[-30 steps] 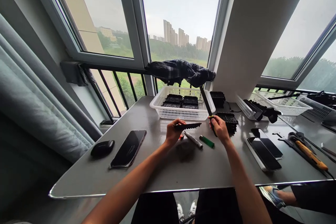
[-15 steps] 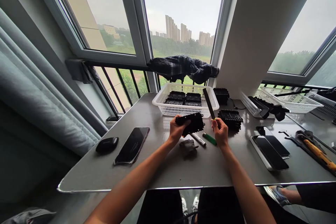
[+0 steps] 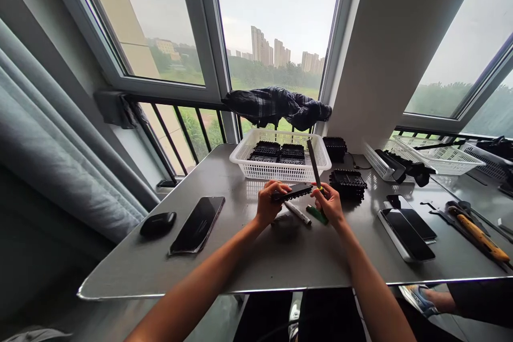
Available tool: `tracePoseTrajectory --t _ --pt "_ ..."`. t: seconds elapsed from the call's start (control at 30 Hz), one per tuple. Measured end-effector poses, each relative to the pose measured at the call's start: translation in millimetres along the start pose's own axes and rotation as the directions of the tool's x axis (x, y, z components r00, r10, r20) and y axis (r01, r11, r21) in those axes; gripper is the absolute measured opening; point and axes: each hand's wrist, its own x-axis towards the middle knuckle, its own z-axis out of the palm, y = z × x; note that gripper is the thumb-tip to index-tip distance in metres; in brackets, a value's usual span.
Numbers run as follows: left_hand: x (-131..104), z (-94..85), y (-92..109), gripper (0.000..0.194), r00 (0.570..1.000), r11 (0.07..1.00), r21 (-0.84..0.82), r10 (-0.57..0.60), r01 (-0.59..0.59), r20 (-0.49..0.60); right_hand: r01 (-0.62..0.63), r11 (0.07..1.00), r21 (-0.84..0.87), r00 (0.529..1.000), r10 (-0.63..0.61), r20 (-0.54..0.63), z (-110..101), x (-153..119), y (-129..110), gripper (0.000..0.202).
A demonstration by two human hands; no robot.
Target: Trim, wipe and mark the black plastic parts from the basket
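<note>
My left hand point(image 3: 267, 204) grips a black toothed plastic part point(image 3: 294, 192), held nearly flat above the table. Close to its right end, my right hand point(image 3: 328, 203) is closed on a flat dark file point(image 3: 313, 163), whose blade points up and away. Under the hands lie a white marker point(image 3: 297, 213) and a green lighter-like object point(image 3: 317, 214). A dark crumpled lump point(image 3: 285, 226) rests just below the left hand. Behind, a white basket point(image 3: 280, 172) contains several similar black parts point(image 3: 279, 153).
Stacked black parts point(image 3: 348, 184) stand right of the basket. Phones lie left point(image 3: 197, 225) and right point(image 3: 406, 234); a black case point(image 3: 157, 224) sits far left. Orange-handled tool point(image 3: 482, 236) and more baskets point(image 3: 455, 164) are at right. Another person's foot point(image 3: 420, 299) shows below the table.
The black part has been tipped from facing me to nearly flat. My right hand and the file have moved left and slightly down, closer to the part. The view has shifted slightly.
</note>
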Motion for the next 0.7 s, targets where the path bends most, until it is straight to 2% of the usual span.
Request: tracePoseTrajectory --t 0.1,0.2,0.3,0.43,0.6,0.7 --pt "1 -1.4 2 0.019 0.994 0.987 0.114 0.109 -0.109 0.006 -0.025 0.998 0.06 0.999 0.024 0.026 -1 1 -1 0.049" --pt "1 -2.4 3 0.019 0.985 0.971 0.169 0.167 -0.171 0.037 -0.048 0.994 0.097 0.998 0.045 0.038 -2 1 -2 0.046" --pt "-1 -4.1 2 0.019 0.978 0.953 0.219 0.2 -0.207 0.056 -0.073 0.991 0.114 0.997 0.068 0.047 -2 1 -2 0.043" --pt "-4 -6.4 -4 0.018 0.972 0.915 0.332 0.234 -0.229 0.025 -0.101 0.989 0.105 0.995 0.1 0.015 -2 1 -1 0.044" --pt "-3 -3.8 -9 0.015 0.978 0.916 0.364 0.203 -0.17 -0.053 -0.101 0.991 0.084 0.995 0.101 0.004 -3 2 0 0.042" --pt "-1 1.2 -10 0.034 0.983 0.969 0.242 0.09 -0.049 -0.16 -0.076 0.993 0.087 0.997 0.078 -0.02 -3 1 0 0.039"
